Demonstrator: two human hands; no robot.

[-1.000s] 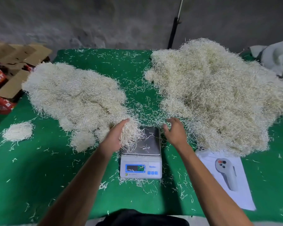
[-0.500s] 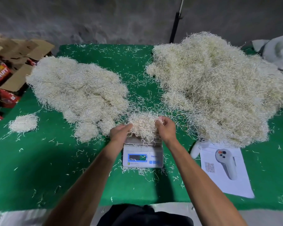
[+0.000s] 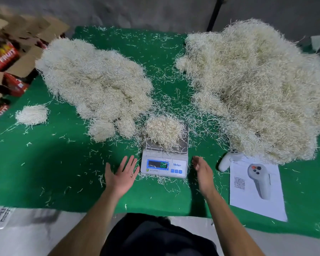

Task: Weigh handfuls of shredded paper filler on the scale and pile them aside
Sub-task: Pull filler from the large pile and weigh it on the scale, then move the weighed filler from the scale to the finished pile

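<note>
A handful of pale shredded paper (image 3: pixel 163 132) rests on the steel platform of a small white digital scale (image 3: pixel 163 166), whose blue display is lit. My left hand (image 3: pixel 121 174) hovers palm up just left of the scale, fingers spread and empty. My right hand (image 3: pixel 202 170) is just right of the scale, open and empty as well. A broad heap of shredded paper (image 3: pixel 98 85) lies to the left behind the scale. A larger heap (image 3: pixel 257 85) fills the right side.
The table wears a green cloth (image 3: pixel 54 172) strewn with loose shreds. A small separate clump (image 3: pixel 31 114) sits far left. A white controller (image 3: pixel 229 159) and a printed sheet (image 3: pixel 255 187) lie right of the scale. Cardboard boxes (image 3: pixel 9 58) stand off the left edge.
Both hands brought a handful onto the scale platform, let it go, and drew back toward me to either side of the scale.
</note>
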